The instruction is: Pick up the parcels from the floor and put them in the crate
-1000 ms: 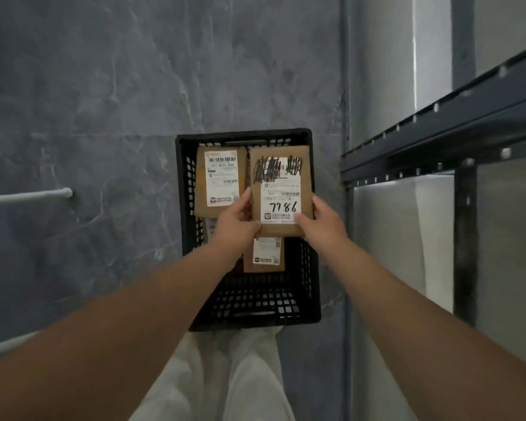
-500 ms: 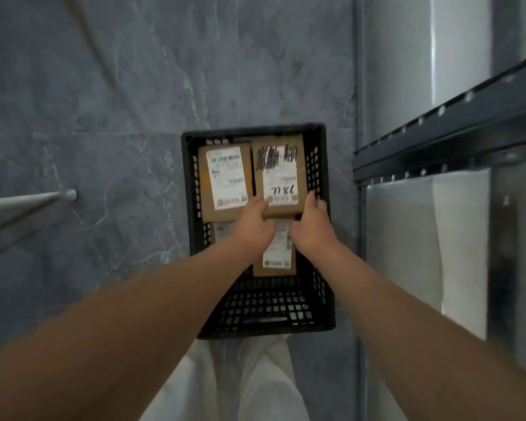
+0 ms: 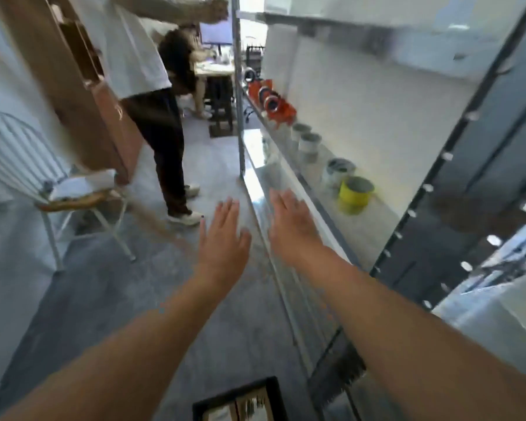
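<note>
Both hands are raised in front of the person, palms down, the left hand (image 3: 223, 235) and the right hand (image 3: 295, 226) side by side but apart, each with fingers (image 3: 225, 208) spread open and holding nothing. The black crate (image 3: 240, 401) shows only at the bottom edge of the view, on the grey floor (image 3: 110, 299) below the forearms, with brown parcels (image 3: 225, 413) lying inside it. To the right runs a metal shelf (image 3: 325, 189) carrying a yellow tub (image 3: 355, 194) and grey cups (image 3: 308, 145); to the left stand a white chair (image 3: 43, 183) and another person (image 3: 152, 95).
</note>
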